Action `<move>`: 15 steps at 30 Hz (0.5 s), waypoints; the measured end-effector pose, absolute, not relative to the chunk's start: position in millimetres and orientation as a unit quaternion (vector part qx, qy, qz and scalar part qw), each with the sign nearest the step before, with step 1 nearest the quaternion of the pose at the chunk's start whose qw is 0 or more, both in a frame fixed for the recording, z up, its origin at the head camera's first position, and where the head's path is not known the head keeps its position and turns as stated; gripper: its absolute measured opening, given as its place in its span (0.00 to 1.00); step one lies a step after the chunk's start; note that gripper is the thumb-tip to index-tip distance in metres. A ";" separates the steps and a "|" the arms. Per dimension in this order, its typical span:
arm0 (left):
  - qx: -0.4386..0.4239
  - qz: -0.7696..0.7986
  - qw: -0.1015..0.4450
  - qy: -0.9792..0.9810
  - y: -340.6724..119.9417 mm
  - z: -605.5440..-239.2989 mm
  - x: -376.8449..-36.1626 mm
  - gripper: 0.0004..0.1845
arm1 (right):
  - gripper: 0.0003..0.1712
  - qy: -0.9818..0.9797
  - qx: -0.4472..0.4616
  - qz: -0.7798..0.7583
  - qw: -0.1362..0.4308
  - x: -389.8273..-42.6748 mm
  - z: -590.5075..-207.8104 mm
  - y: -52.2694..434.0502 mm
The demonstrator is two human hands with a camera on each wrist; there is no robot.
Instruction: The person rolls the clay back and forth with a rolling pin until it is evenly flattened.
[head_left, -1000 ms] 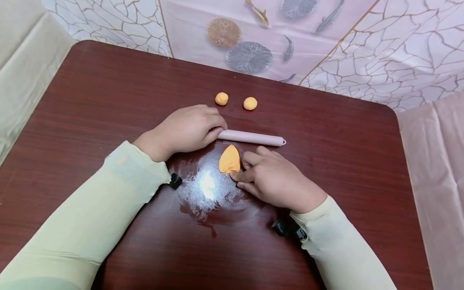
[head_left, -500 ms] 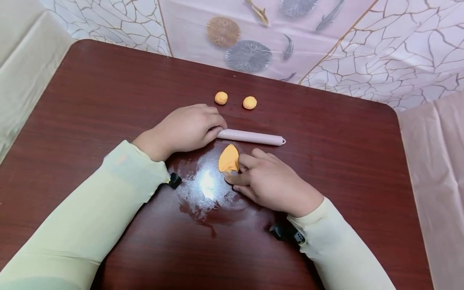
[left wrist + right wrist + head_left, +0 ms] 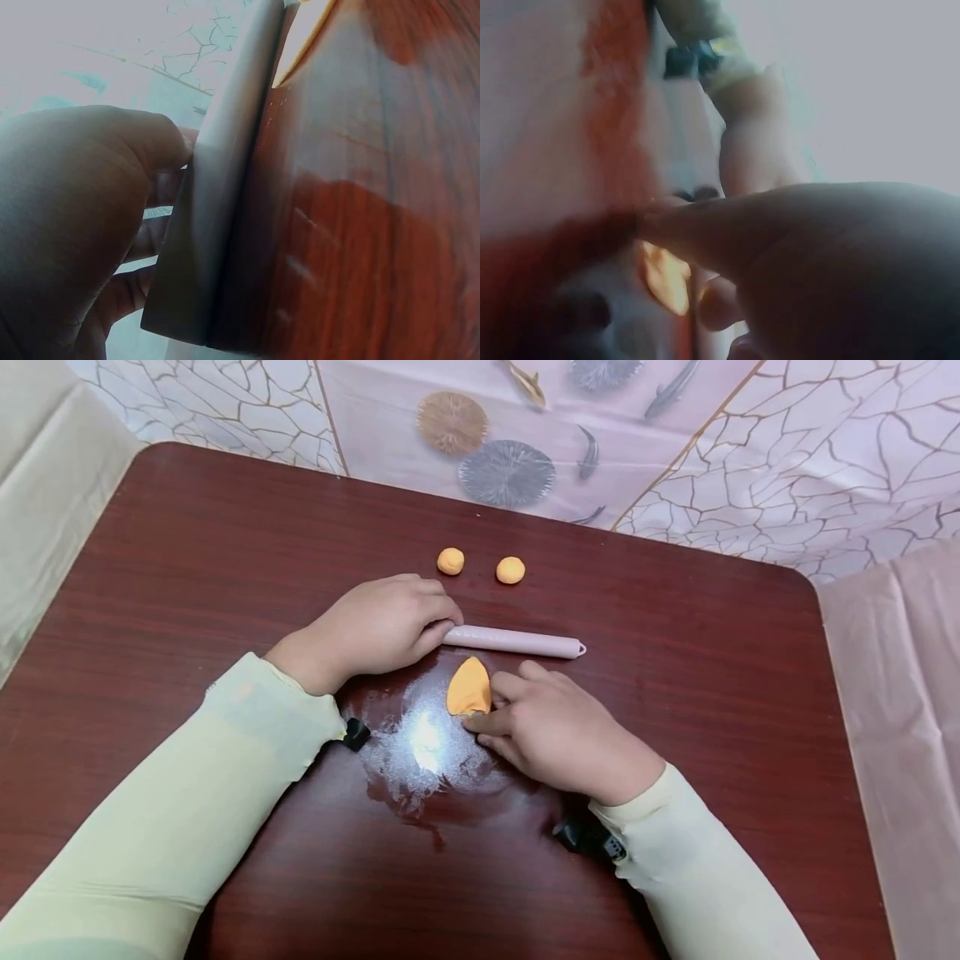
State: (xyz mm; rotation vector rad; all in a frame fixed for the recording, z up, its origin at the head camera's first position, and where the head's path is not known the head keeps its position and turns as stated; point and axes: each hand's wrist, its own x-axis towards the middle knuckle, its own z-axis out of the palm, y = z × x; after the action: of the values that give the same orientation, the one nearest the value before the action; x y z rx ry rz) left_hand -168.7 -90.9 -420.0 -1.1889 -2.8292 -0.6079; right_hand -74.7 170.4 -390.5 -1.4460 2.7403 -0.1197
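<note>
On a dark wooden table point(image 3: 675, 635), the left hand point(image 3: 375, 627) curls round one end of a pale rolling pin point(image 3: 517, 642) while the right hand point(image 3: 555, 731) pinches a flattened orange dough piece point(image 3: 468, 687) at its fingertips — two dough balls point(image 3: 450, 561) lie beyond. Left wrist view: fingers point(image 3: 154, 142) wrap the pin point(image 3: 225, 187). Right wrist view — blurred, dough point(image 3: 664, 276) just under the thumb.

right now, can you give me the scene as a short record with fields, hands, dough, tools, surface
left hand: left hand holds one end of the rolling pin
right hand: right hand, fingers pinching the near edge of the flat dough piece
flat dough piece: orange, lying just in front of the rolling pin
dough balls: two, left ball and right ball, beyond the rolling pin, apart from each other
surface: dark wooden table with a flour patch
</note>
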 end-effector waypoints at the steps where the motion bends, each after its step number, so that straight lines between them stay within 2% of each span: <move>1: -0.380 -0.195 0.007 -0.904 -92.1 -419.3 -168.7 0.12 | 0.16 0.886 -0.462 -0.038 0.022 -75.1 -389.3 171.2; 6: -0.380 -0.197 0.004 -0.904 -93.5 -418.0 -168.4 0.12 | 0.13 0.880 -0.473 -0.035 0.038 -73.7 -385.9 174.1; 15: -0.384 -0.192 0.013 -0.903 -93.4 -420.5 -169.7 0.12 | 0.11 0.877 -0.478 -0.040 0.027 -74.3 -387.6 171.0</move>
State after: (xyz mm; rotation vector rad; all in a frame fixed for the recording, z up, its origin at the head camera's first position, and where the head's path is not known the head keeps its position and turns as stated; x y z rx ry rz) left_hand -169.7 -93.4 -420.5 -1.1980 -2.8131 -0.5989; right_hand -74.3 171.0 -387.6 -1.4754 2.7100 -0.1238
